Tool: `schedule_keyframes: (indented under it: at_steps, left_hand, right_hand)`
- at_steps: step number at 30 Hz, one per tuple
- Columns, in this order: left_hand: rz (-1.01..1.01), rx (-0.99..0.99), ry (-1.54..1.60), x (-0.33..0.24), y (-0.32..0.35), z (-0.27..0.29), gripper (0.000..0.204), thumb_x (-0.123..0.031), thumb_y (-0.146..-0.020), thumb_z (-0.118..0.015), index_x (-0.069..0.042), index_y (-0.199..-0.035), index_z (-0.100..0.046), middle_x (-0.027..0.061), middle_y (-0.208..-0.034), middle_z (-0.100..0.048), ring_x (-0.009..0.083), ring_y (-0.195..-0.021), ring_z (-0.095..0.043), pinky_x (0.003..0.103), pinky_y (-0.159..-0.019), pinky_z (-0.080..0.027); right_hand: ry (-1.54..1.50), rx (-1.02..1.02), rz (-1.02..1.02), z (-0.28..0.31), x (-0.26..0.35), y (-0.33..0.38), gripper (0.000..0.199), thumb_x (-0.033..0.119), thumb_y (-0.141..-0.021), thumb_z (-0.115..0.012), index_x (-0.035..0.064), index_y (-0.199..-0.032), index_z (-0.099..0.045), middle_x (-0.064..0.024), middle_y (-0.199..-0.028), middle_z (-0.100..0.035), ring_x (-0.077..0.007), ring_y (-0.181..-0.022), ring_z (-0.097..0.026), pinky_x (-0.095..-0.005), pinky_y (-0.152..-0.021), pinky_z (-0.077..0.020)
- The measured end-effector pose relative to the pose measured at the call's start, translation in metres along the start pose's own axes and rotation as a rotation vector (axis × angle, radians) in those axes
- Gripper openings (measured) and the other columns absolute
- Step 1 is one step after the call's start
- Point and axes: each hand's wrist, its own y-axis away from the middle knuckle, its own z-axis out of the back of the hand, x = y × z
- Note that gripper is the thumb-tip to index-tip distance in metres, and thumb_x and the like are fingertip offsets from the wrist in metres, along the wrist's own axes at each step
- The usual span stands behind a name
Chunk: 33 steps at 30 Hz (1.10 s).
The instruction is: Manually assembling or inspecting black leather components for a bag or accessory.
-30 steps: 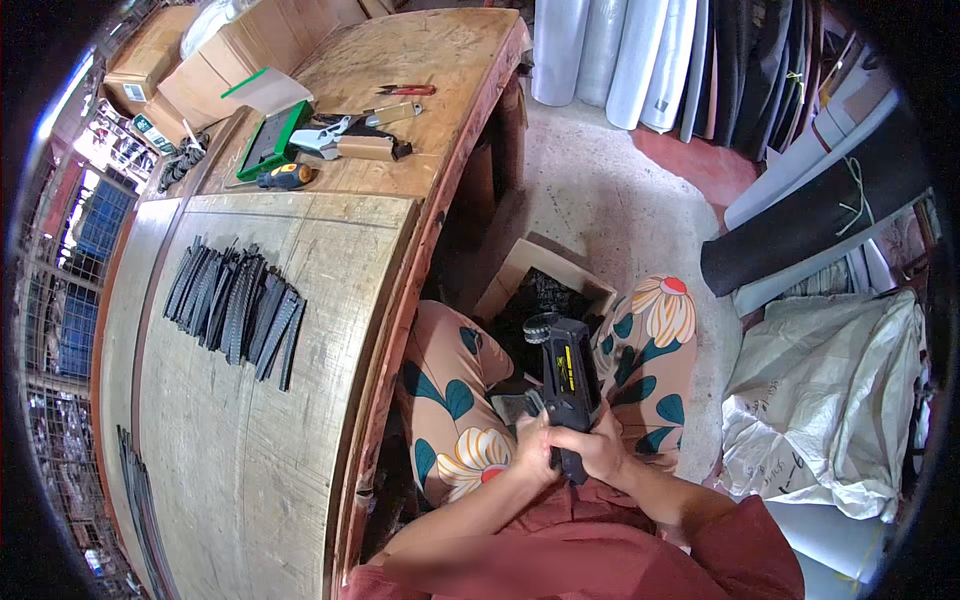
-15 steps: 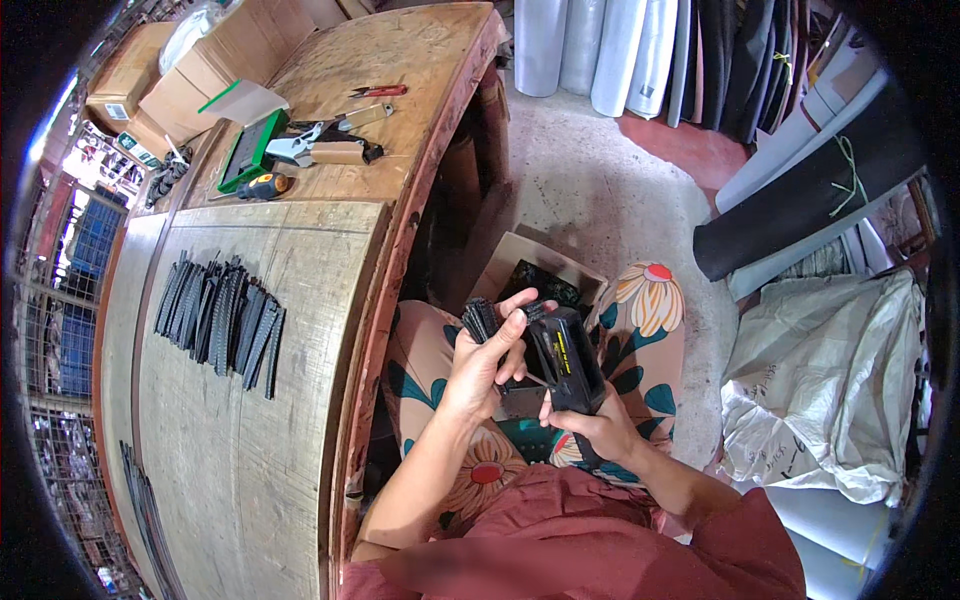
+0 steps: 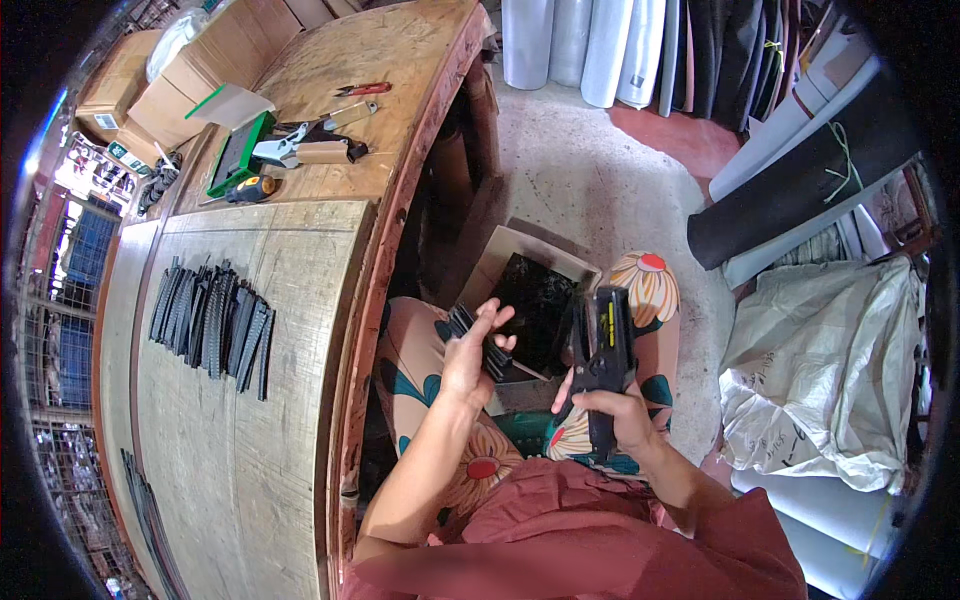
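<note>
My left hand (image 3: 468,362) is closed around a bundle of short black strips (image 3: 494,357), whose ends poke out on both sides of it. In my right hand (image 3: 622,413) is a black hand tool (image 3: 610,335) with a grip and yellow marking on its side, held upright over my right thigh. The tool is apart from the strips. Between and beyond my hands stands an open cardboard box (image 3: 560,262) with a dark, shiny black mass (image 3: 537,300) inside; its exact contents I cannot make out.
On the wooden table (image 3: 300,290) at left lies a pile of black strips (image 3: 210,320). Farther back are a green case (image 3: 240,155), a screwdriver (image 3: 252,188) and red-handled pliers (image 3: 362,89). Rolls of sheet (image 3: 800,195) and a white sack (image 3: 810,370) stand at right.
My hands have moved apart: the left with its strips has come away from the tool, and the right has shifted right, tipping the tool more upright. More of the box's inside shows.
</note>
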Motion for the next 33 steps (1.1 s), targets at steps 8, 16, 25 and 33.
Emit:
schedule_keyframes:
  at_steps: [8,16,25,33]
  left_hand:
    - [0.266,0.192,0.115,0.008,0.037,0.013,0.035,-0.008,-0.092,-0.053,-0.001,-0.125,-0.047,0.0113,-0.096,-0.063,0.0195,-0.084,-0.064,0.036,-0.078,-0.056]
    - [0.137,0.193,-0.305,0.001,0.072,0.003,0.024,-0.015,-0.084,-0.067,0.002,-0.099,-0.06,0.0137,-0.081,-0.066,0.0182,-0.067,-0.066,0.028,-0.06,-0.055]
    - [0.087,0.035,-0.229,0.0,0.074,0.018,0.03,-0.033,-0.09,-0.06,-0.003,-0.093,-0.055,0.0024,-0.059,-0.051,0.0098,-0.042,-0.043,0.022,-0.039,-0.033]
    - [0.127,0.066,-0.053,0.012,0.055,0.047,0.027,-0.032,-0.093,-0.053,-0.006,-0.094,-0.051,0.0031,-0.063,-0.05,0.0117,-0.044,-0.042,0.025,-0.044,-0.036]
  right_hand:
    - [-0.24,-0.077,-0.056,-0.004,0.015,-0.014,0.029,0.005,-0.071,-0.052,-0.0059,-0.098,-0.055,-0.0167,-0.088,-0.063,-0.0256,-0.084,-0.062,-0.0322,-0.078,-0.0469]
    - [0.17,-0.051,0.225,-0.008,0.015,-0.028,0.023,0.001,-0.076,-0.056,-0.0011,-0.099,-0.058,-0.0105,-0.092,-0.065,-0.0177,-0.083,-0.062,-0.0316,-0.078,-0.0485]
    - [-0.2,0.099,0.069,-0.01,0.02,-0.031,0.026,0.002,-0.073,-0.054,-0.0038,-0.099,-0.056,-0.0148,-0.09,-0.063,-0.0237,-0.086,-0.062,-0.0331,-0.092,-0.0422]
    - [-0.486,0.137,0.17,-0.004,0.03,-0.026,0.039,0.016,-0.063,-0.058,-0.0025,-0.098,-0.053,-0.018,-0.084,-0.059,-0.0332,-0.083,-0.059,-0.0511,-0.105,-0.0293]
